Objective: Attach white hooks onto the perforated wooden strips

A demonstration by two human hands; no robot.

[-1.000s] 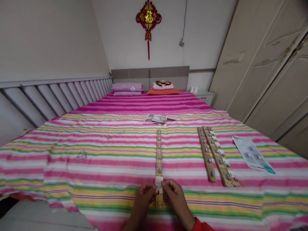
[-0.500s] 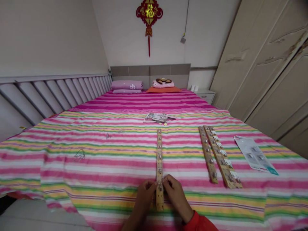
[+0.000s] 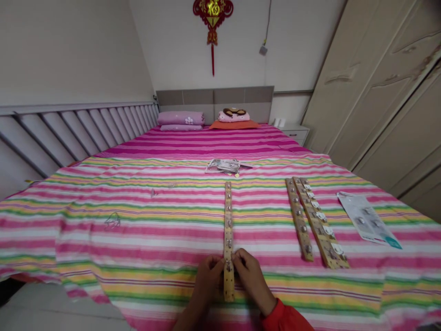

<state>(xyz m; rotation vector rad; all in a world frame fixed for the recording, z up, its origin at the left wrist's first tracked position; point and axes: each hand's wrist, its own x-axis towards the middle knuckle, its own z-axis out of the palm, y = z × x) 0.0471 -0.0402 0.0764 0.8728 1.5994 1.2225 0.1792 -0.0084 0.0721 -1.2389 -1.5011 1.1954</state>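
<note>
1. Head view: narrow middle strip point(image 3: 228, 233) lies near, at centre, on striped cloth point(image 3: 165, 248), btwn both hands, pointing near-to-far.
2. Fingers: left hand point(image 3: 208, 276) and right hand point(image 3: 248, 276) are bent, thumb & index tips at strip's left and right edges, by nearest fitting point(image 3: 228, 265). Can't tell if they pinch fitting, strip or neither.
3. Done, as judged: approx. 6 fittings sit along middle strip. At right, 2 others, slim strip point(image 3: 298, 219) and wide strip point(image 3: 314, 221), carry fittings too; wide strip also has white discs point(image 3: 321, 215).
4. Remaining: near end past nearest fitting shows only dark spots, prob. holes. Seating of that fitting unclear.
5. Hard to see: far packets point(image 3: 223, 166) blurred; clear scrap point(image 3: 112, 220) at left unidentifiable; lower fingers hidden; forearms cut off.
</note>
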